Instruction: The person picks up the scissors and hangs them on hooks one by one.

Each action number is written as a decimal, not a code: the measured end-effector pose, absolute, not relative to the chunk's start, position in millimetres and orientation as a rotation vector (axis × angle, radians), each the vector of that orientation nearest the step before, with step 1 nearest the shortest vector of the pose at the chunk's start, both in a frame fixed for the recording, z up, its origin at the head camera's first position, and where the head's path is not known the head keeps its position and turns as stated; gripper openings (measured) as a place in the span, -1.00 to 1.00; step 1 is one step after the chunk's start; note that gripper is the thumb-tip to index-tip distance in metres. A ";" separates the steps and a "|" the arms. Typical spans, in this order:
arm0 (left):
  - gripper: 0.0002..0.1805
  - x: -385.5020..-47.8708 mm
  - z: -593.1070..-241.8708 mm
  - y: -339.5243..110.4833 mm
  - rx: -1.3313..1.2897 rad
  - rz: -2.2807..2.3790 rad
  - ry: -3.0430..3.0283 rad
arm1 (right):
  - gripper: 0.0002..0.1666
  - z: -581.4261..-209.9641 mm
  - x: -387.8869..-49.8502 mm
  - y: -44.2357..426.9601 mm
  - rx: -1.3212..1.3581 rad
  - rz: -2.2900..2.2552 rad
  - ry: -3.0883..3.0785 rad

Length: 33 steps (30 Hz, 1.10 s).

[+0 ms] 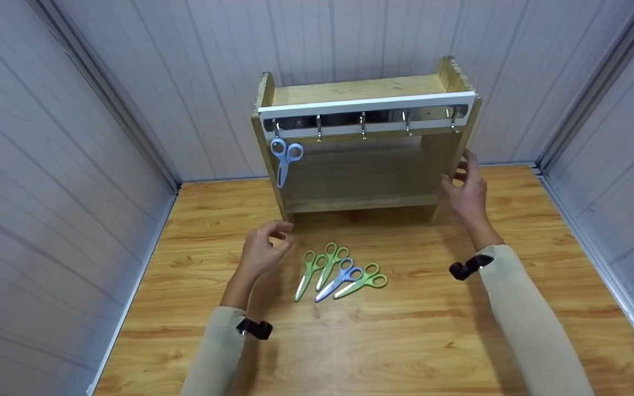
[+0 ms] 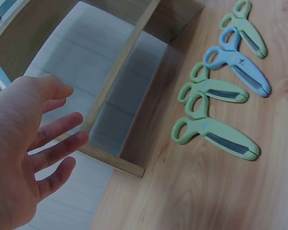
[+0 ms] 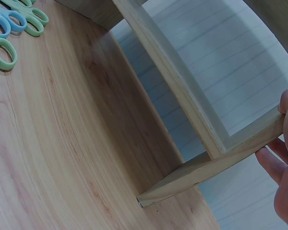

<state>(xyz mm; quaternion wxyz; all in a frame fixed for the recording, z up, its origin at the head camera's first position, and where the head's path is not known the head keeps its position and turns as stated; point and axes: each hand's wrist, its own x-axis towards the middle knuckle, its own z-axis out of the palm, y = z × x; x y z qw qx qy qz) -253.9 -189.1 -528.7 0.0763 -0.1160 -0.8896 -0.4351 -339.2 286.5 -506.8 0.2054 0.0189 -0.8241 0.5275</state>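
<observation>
Blue scissors [image 1: 283, 159] hang by a handle loop from the leftmost hook of a wooden rack [image 1: 361, 203]. My right hand [image 1: 466, 190] grips the rack's right side panel [image 3: 221, 167], thumb on the front side and fingers around the outer side. Near the rack's lower left leg is my left hand [image 1: 266, 247], its fingers loosely bent and holding nothing. In front of the rack, three green scissors [image 1: 309, 275] and one pair of blue scissors [image 1: 334, 284] lie closed on the wooden surface, handles toward the rack, partly overlapping.
A white rail [image 1: 366, 104] across the rack's upper front carries several metal hooks [image 1: 364, 126]. Pale panelled walls [image 1: 130, 71] stand behind and at both sides of the wood-grain surface [image 1: 405, 341].
</observation>
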 end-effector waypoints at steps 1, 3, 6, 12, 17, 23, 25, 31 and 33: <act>-0.68 -253.0 -528.9 -188.7 -0.348 -1.280 -2.685 | -0.13 -506.6 -339.1 286.4 0.054 1.472 -2.296; -0.65 -251.6 -529.7 -188.0 -0.354 -1.218 -2.719 | -0.14 -506.6 -339.4 286.7 0.054 1.471 -2.296; -0.61 -249.5 -530.2 -187.2 -0.386 -1.127 -2.758 | -0.14 -506.4 -339.4 287.0 0.055 1.466 -2.304; -0.56 -246.1 -533.2 -184.1 -0.454 -0.956 -2.820 | -0.15 -505.2 -339.2 287.3 0.063 1.447 -2.318; -0.54 -244.0 -536.7 -181.6 -0.468 -0.877 -2.876 | -0.15 -505.5 -339.0 287.0 0.060 1.445 -2.322; -0.56 -241.5 -542.7 -180.4 -0.461 -0.816 -2.925 | -0.14 -508.3 -339.0 287.1 0.063 1.448 -2.317; -0.56 -240.4 -544.8 -180.2 -0.470 -0.773 -2.930 | -0.14 -508.5 -339.1 286.9 0.071 1.457 -2.303; -0.54 -236.5 -552.5 -178.5 -0.518 -0.722 -2.947 | -0.14 -508.1 -340.1 287.7 0.087 1.470 -2.291; -0.54 -235.8 -555.6 -177.5 -0.532 -0.708 -2.949 | -0.13 -507.3 -340.0 288.6 0.086 1.467 -2.300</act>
